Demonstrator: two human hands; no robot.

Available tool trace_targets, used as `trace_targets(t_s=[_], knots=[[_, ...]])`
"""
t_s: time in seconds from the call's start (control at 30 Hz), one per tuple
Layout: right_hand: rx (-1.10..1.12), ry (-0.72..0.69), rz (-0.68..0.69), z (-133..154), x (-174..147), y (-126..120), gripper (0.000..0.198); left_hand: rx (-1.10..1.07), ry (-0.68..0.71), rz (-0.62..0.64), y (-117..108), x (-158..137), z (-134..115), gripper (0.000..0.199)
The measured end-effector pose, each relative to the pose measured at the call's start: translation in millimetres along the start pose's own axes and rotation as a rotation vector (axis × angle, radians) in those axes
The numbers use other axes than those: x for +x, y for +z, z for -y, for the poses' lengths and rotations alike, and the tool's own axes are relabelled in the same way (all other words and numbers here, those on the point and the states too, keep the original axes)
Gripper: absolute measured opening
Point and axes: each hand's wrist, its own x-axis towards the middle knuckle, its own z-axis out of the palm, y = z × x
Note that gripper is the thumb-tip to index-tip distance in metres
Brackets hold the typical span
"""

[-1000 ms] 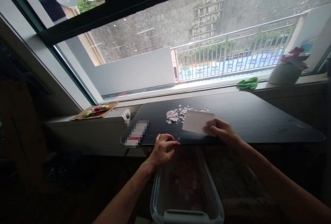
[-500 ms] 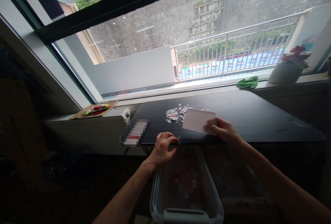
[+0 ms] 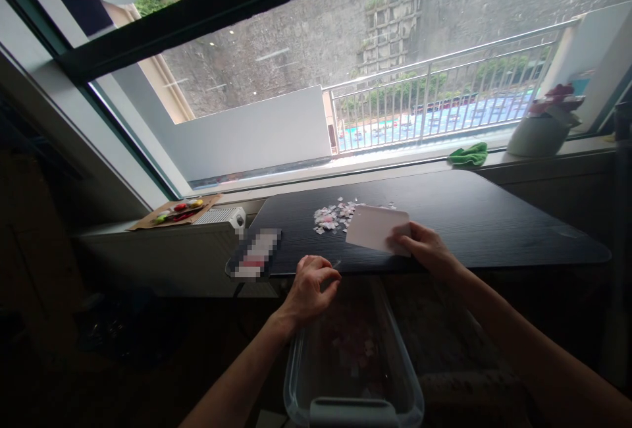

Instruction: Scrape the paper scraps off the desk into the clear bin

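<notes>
My right hand (image 3: 429,247) grips a thin white card (image 3: 372,225) with rounded corners by its right end, fingers behind it and thumb in front. The card is held over the dark table (image 3: 444,217), just in front of a heap of small white and pinkish paper-like scraps (image 3: 330,218), and hides part of it. At the table's front edge, my left hand (image 3: 313,286) has loosely curled fingers, with the thumb apart from them. A tiny clear scrap (image 3: 337,263) shows by its fingertips. Below both hands, a clear plastic bin (image 3: 291,375) has similar scraps in it.
A blurred-out object (image 3: 257,253) lies at the table's left corner. To the left stands a radiator (image 3: 217,217) beside brown paper (image 3: 170,214) with colourful items. A green cloth (image 3: 468,155) and a pale pot-like container (image 3: 540,132) are on the windowsill.
The view has shifted slightly. My left thumb and index finger have come closer together at the table edge. The right hand still holds the card in nearly the same place.
</notes>
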Motion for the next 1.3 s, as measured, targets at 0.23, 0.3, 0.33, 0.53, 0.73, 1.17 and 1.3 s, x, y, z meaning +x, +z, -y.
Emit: trace_targets(t_s=[0.23, 0.3, 0.33, 0.53, 0.73, 1.17, 1.3], knots=[[0.01, 0.006, -0.058, 1, -1, 1, 0.031, 0.022, 0.01, -0.014, -10, -4, -2, 0.014], [0.019, 0.007, -0.082, 0, -2, 2, 0.031, 0.025, 0.012, -0.019, -12, -2, -2, 0.019], [0.036, 0.001, -0.112, 0, -2, 3, 0.031, 0.025, 0.011, -0.02, -12, 0, -1, 0.021], [0.191, -0.131, -0.4, -8, 7, -6, 0.032, 0.079, -0.16, -0.049, -13, 34, 31, 0.012], [0.037, -0.099, -0.531, -17, 21, -35, 0.032, 0.203, -0.355, -0.07, -2, 55, 51, 0.01], [0.046, -0.108, -0.416, -23, 24, -34, 0.041, 0.283, -0.253, -0.143, 10, 50, 47, 0.011], [0.031, -0.108, -0.387, -25, 24, -34, 0.04, 0.281, -0.247, -0.145, 11, 49, 48, 0.012]])
